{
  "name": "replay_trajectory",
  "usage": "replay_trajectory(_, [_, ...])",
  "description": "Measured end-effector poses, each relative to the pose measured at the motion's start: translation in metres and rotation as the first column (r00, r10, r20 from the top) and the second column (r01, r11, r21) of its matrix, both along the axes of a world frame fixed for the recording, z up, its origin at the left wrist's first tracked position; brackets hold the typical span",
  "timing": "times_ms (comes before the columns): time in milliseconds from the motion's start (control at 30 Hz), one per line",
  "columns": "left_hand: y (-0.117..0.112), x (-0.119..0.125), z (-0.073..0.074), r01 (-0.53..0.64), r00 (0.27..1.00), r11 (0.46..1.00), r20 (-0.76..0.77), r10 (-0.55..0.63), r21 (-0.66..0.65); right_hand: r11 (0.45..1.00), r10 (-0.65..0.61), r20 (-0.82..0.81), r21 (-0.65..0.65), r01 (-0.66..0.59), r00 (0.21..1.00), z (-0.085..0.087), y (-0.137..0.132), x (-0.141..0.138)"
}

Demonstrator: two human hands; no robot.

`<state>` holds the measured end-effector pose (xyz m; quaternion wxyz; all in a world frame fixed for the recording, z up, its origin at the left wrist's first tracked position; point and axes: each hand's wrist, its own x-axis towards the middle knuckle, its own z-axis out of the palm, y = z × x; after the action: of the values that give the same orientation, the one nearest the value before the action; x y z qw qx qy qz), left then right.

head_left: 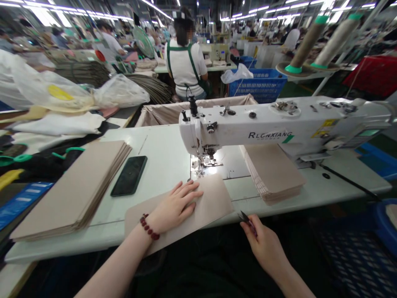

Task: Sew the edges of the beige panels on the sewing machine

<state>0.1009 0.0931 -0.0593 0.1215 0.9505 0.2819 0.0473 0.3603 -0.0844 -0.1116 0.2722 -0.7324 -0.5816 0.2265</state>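
A beige fabric panel (pixel 217 198) lies slanted across the front edge of the sewing table, its upper end close to the presser foot (pixel 211 163). My left hand (pixel 178 205), with a dark red bead bracelet (pixel 149 227) at the wrist, rests flat on this panel with fingers stretched out. My right hand (pixel 262 238) is off the table's front edge, closed around small dark thread snips (pixel 244 217) whose pointed blades face the panel's right corner. The white sewing machine (pixel 235 126) stands just beyond, its needle area lit.
A stack of beige panels (pixel 68 186) lies at left, beside a dark phone (pixel 129 176). Another stack (pixel 276 171) sits under the machine arm. Thread cones (pixel 310 41) stand at upper right. Behind the table are a cloth-lined bin (pixel 161 114), a blue crate (pixel 257 85) and a person (pixel 186 62).
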Motion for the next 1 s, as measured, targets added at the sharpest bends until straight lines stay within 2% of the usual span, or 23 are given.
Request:
replay_trajectory(67, [-0.01, 0.015, 0.004, -0.024, 0.998, 0.999, 0.057, 0.025, -0.028, 1.0, 0.003, 0.035, -0.002, -0.003, 0.999, -0.001, 0.001, -0.003])
replay_trajectory(133, [-0.029, 0.034, 0.002, -0.048, 0.991, 0.997, 0.123, 0.055, -0.062, 1.0, -0.002, 0.052, 0.0, 0.002, 0.999, -0.002, 0.001, -0.005])
replay_trajectory(267, [-0.064, 0.07, -0.015, -0.127, 0.969, 0.987, 0.199, 0.144, -0.095, 1.0, 0.006, 0.108, -0.006, -0.006, 0.994, -0.003, 0.001, -0.008])
replay_trajectory(367, [-0.075, 0.083, -0.026, -0.164, 0.956, 0.981, 0.228, 0.183, -0.103, 0.999, 0.03, 0.146, -0.014, -0.028, 0.989, -0.002, 0.002, -0.008])
replay_trajectory(533, [-0.077, 0.085, -0.028, -0.214, 0.922, 0.968, 0.3, 0.244, -0.127, 0.997, 0.071, 0.187, -0.023, -0.068, 0.98, 0.001, 0.006, -0.012])
replay_trajectory(733, [-0.08, 0.086, -0.032, -0.216, 0.905, 0.962, 0.336, 0.262, -0.167, 0.997, 0.079, 0.223, 0.007, -0.083, 0.972, 0.003, 0.01, -0.019])
replay_trajectory(833, [-0.082, 0.086, -0.027, -0.227, 0.898, 0.956, 0.339, 0.279, -0.187, 0.998, 0.061, 0.303, -0.001, -0.063, 0.951, 0.002, 0.012, -0.018])
replay_trajectory(867, [-0.082, 0.084, -0.022, -0.202, 0.905, 0.96, 0.338, 0.259, -0.195, 0.999, 0.049, 0.323, -0.003, -0.051, 0.945, 0.001, 0.012, -0.016])
replay_trajectory(933, [-0.078, 0.074, -0.01, -0.065, 0.937, 0.971, 0.32, 0.139, -0.231, 1.0, 0.017, 0.331, 0.007, -0.021, 0.944, 0.001, 0.011, -0.011])
replay_trajectory(1000, [-0.069, 0.055, 0.002, 0.059, 0.958, 0.958, 0.285, 0.025, -0.282, 0.999, -0.025, 0.296, 0.029, 0.017, 0.955, 0.003, 0.01, -0.005])
